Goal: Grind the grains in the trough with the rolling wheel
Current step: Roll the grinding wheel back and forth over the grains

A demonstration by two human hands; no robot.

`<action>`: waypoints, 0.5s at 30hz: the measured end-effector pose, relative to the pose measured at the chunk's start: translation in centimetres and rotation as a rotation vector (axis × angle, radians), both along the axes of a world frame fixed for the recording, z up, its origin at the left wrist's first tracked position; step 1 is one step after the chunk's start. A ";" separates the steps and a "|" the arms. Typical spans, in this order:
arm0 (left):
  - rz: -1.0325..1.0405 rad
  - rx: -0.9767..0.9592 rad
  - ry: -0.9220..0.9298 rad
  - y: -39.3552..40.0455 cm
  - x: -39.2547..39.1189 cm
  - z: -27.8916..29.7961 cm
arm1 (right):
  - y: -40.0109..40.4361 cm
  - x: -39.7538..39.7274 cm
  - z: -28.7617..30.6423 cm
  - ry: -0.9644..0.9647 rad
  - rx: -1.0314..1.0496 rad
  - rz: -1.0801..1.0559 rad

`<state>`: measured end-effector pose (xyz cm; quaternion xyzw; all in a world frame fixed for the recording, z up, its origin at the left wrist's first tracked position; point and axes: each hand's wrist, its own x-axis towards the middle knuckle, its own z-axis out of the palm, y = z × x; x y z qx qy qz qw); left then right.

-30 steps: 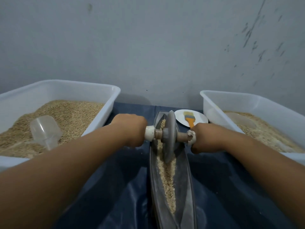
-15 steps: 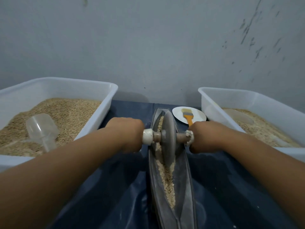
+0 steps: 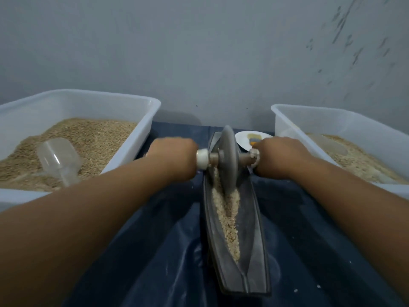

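Observation:
A long grey boat-shaped trough (image 3: 254, 244) lies lengthwise on the dark blue cloth, with a line of pale grains (image 3: 230, 220) along its bottom. The grey rolling wheel (image 3: 228, 160) stands on edge in the far part of the trough, on an axle with a white cap at each end. My left hand (image 3: 172, 156) grips the left axle handle. My right hand (image 3: 281, 156) grips the right one. Both fists hide the handle ends.
A white tub (image 3: 141, 131) of grain with a clear plastic scoop (image 3: 57, 158) stands at the left. Another white tub (image 3: 332, 120) of grain stands at the right. A small white plate (image 3: 243, 138) with an orange brush sits behind the wheel, near the grey wall.
The wheel has rolled away from me toward the far end of the trough, both hands moving with it. More of the grain line now shows behind the wheel.

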<state>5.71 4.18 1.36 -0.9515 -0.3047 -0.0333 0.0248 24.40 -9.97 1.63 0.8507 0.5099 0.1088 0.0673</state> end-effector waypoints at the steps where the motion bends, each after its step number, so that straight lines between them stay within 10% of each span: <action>1: -0.001 0.043 -0.019 0.0 0.5 0.4 | 0.3 0.1 -0.1 -0.008 0.029 -0.031; 7: -0.069 0.055 0.088 0.0 0.6 0.6 | -1.8 0.2 -0.9 0.323 -0.106 -0.060; 15: -0.041 0.065 0.025 0.0 1.1 1.0 | -0.7 0.1 -1.2 0.039 0.084 -0.074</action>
